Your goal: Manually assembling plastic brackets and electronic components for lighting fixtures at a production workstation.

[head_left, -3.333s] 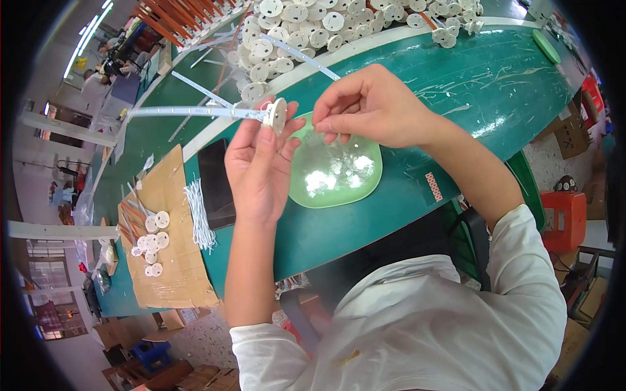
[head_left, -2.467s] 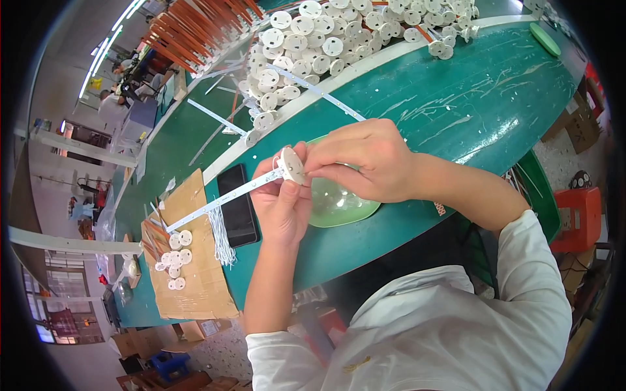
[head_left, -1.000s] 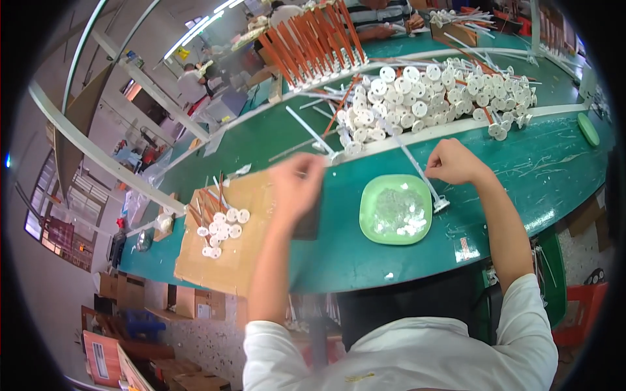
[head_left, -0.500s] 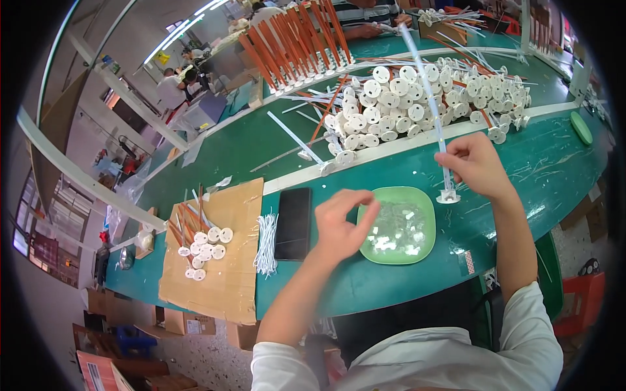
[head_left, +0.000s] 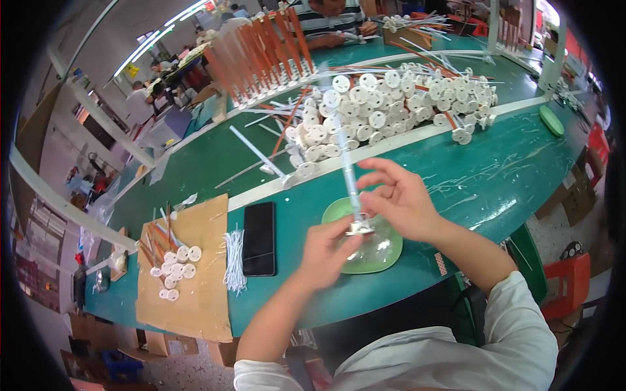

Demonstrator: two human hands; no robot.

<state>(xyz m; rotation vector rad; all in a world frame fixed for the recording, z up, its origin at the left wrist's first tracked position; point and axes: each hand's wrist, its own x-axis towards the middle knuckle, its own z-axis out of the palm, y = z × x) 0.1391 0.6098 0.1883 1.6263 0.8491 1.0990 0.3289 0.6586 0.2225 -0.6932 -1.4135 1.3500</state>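
Note:
A thin pale-blue strip with a white base point(head_left: 347, 171) stands nearly upright between my hands, above the green dish point(head_left: 390, 258). My left hand point(head_left: 324, 255) pinches its white base between thumb and fingers. At the lower end of the strip, just above the base, my right hand point(head_left: 401, 205) has its thumb and a finger closed on it, while its other fingers are loosely bent. Small whitish, shiny pieces lie in the dish, partly hidden by my hands. The strip's upper end blurs against the white discs behind.
A heap of white-disc strips point(head_left: 385, 107) lies beyond a pale rail; orange strips point(head_left: 261, 58) stand upright at far left. Cardboard point(head_left: 205, 293) bears several small disc pieces, beside white ties point(head_left: 234, 260) and a black phone point(head_left: 259, 238). A person point(head_left: 326, 23) sits opposite.
My right hand has brought the strip left and down, over the dish. My left hand has left its place beside the dish and meets the base. The whole view has shifted.

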